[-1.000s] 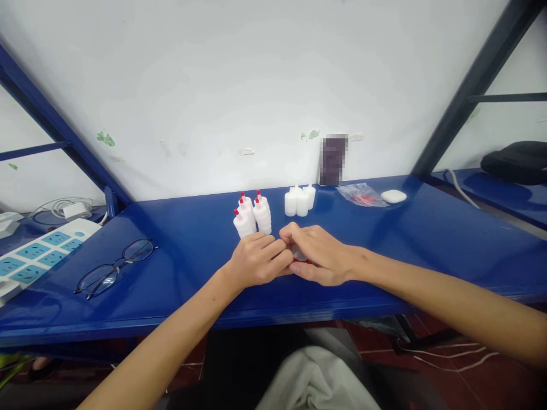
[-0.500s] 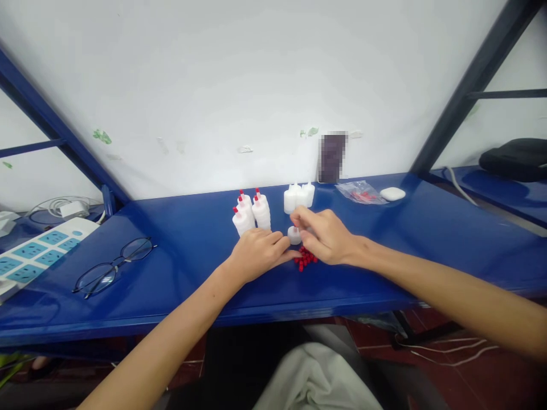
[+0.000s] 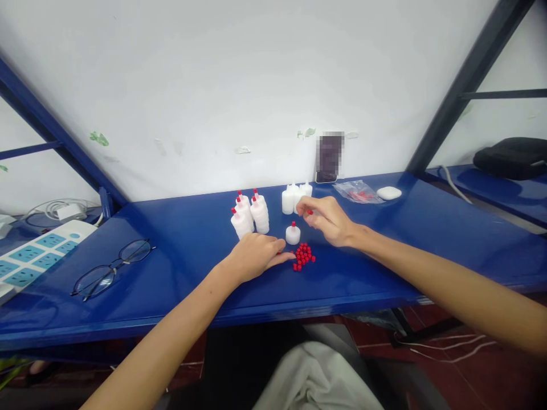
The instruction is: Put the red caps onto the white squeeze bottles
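Observation:
A small white bottle (image 3: 293, 234) stands upright with a red cap on its nozzle. My right hand (image 3: 328, 219) is just right of it, raised over the table and closed, with a small red cap (image 3: 310, 212) among its fingers. On the tabletop my left hand (image 3: 258, 256) rests, fingers loosely curled and thumb stretched out. Its thumb tip reaches a pile of loose red caps (image 3: 303, 254). Behind the left hand stand several white bottles with red tips (image 3: 260, 213). Several white bottles without red caps (image 3: 288, 201) stand farther back, partly behind the right fingers.
A plastic bag with red pieces (image 3: 359, 193) and a white rounded case (image 3: 388, 193) lie at back right. A phone (image 3: 329, 158) leans on the wall. Eyeglasses (image 3: 111, 270) and a power strip (image 3: 47, 256) are on the left of the blue table (image 3: 183, 245).
Both hands were around the small bottle. My right hand has drawn off it, up and right, uncovering its red cap and the loose caps. My left hand has shifted slightly left.

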`<state>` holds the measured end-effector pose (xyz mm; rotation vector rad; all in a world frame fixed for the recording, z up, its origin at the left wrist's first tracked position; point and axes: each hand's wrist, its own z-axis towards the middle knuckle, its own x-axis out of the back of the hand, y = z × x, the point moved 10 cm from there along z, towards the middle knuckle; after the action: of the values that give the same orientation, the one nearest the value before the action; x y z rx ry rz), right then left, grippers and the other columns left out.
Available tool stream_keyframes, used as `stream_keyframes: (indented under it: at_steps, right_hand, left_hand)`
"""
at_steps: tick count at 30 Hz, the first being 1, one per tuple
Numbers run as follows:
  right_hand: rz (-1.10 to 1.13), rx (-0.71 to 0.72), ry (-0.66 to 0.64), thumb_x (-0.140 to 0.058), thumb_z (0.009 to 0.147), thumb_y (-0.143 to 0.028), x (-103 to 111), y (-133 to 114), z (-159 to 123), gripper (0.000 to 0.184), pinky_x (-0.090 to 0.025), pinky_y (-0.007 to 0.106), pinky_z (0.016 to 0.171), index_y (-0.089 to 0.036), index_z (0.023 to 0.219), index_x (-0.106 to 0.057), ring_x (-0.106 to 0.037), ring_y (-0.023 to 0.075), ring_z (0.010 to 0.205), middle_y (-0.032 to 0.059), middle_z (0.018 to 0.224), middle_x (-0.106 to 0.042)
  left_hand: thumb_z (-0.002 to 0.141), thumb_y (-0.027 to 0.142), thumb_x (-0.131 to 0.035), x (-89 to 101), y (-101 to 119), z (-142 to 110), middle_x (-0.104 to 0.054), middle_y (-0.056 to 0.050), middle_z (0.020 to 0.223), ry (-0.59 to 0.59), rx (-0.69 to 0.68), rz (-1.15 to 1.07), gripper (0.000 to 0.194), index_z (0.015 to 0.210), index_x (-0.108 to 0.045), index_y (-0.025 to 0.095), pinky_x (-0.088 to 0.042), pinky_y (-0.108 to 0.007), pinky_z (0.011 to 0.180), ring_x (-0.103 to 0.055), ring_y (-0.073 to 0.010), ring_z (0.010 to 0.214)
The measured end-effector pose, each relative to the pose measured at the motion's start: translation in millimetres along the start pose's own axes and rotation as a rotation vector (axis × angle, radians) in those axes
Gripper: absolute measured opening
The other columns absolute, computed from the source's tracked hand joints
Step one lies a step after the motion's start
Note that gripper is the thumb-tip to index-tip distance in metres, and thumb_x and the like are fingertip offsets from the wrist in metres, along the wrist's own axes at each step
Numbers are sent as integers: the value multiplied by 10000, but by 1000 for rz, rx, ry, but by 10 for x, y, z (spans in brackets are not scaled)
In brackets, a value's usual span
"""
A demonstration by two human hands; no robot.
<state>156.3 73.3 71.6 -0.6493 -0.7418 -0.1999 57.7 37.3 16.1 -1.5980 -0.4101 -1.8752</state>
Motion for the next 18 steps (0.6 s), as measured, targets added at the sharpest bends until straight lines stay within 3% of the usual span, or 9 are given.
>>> stream_keyframes:
  at_steps: [3,7,11,14,18]
  right_hand:
    - [-71,-71,36,-418,816,-232,32,87,36,211,-390,311,681,-172,924,-589,-544,180,695,30,784,-630]
    - [-54,-108,67,-395,951,-283,51,163,62,300,-420,306,766,-160,854,-650,-606,191,822,67,893,-679]
    - [-21,-152,59,-279,1029,-442,-2,263,41,525,-413,290,714,-158,916,-706,-617,172,744,44,781,-673]
    - [-72,-204,47,-223,1028,-507,-34,324,22,625,-384,295,678,-160,793,-686,-575,158,643,25,647,-615]
    - [-67,-195,38,-296,980,-377,-31,273,27,444,-348,295,626,-183,672,-549,-487,150,591,2,596,-525]
  left_hand:
    - [1028,503,-371,16,-12,-3,-626,-23,626,10,14,-3,485,757,-590,166,-269,-270,500,-584,-157,539]
    - [1041,459,-363,47,-15,-8,-628,-24,639,27,19,-26,468,752,-589,168,-303,-268,511,-581,-152,542]
    - [1042,445,-369,50,-16,-13,-623,-19,638,23,16,-55,455,753,-586,169,-314,-265,514,-582,-148,548]
    - [1039,439,-385,46,-17,-13,-620,-17,632,25,12,-57,445,744,-582,169,-298,-267,509,-586,-149,553]
    - [1037,431,-401,39,-17,-10,-622,-17,630,25,8,-47,434,739,-576,167,-278,-267,511,-582,-148,555]
